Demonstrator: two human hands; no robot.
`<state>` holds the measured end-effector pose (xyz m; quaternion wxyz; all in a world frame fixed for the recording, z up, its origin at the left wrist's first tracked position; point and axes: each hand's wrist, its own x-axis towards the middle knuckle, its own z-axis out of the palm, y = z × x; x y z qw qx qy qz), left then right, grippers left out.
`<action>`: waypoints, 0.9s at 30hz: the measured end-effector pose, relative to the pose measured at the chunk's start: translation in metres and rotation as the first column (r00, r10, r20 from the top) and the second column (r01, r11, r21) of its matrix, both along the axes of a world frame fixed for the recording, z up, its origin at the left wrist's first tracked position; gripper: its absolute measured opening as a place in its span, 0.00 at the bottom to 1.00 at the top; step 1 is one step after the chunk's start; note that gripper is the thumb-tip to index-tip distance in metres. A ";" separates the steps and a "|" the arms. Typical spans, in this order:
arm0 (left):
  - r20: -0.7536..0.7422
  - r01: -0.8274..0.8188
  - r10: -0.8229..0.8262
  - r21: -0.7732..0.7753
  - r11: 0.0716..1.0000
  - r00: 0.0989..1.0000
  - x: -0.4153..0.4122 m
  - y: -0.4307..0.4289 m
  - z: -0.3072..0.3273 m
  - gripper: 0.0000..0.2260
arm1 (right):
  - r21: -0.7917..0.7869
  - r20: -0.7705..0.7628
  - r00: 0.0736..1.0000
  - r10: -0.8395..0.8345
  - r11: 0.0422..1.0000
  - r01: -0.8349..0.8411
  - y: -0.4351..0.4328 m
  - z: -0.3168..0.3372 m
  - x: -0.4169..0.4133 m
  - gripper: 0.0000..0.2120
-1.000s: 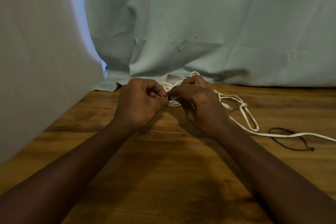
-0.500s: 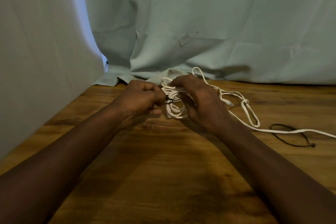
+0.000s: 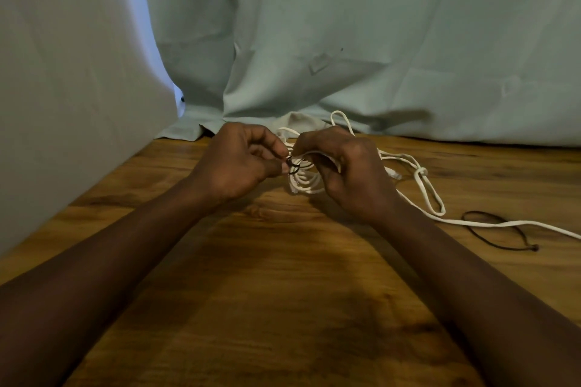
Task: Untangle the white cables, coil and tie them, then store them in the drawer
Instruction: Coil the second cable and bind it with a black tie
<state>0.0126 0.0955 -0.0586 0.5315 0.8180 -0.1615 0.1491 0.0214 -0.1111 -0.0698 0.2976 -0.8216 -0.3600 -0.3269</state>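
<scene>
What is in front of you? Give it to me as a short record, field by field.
left hand: pinches black tie at the coil
right hand: grips coil of white cable
loose cable: knotted loop, trailing right across table
spare tie: black loop lying by the loose cable
backdrop: pale cloth
drawer: not in view

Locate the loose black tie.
Head view, right side: the loose black tie lies on the wooden table, right of the right hand, crossed by the white cable.

Head camera looks forward-down, close over table (image 3: pixel 283 308).
</scene>
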 end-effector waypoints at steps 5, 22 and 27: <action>0.149 0.094 -0.088 -0.033 0.995 0.985 0.000 0.001 -0.002 0.10 | 0.145 -0.037 0.997 0.064 0.988 -0.058 -0.003 0.003 0.002 0.11; 0.177 0.354 -0.318 -0.235 0.905 0.931 0.005 0.007 0.000 0.08 | 0.695 -0.270 0.866 0.420 0.707 -0.127 0.013 0.004 -0.015 0.07; 0.162 0.332 -0.298 -0.268 0.904 0.941 0.004 0.005 0.001 0.08 | 0.700 -0.314 0.835 0.452 0.704 -0.118 0.015 0.005 -0.017 0.06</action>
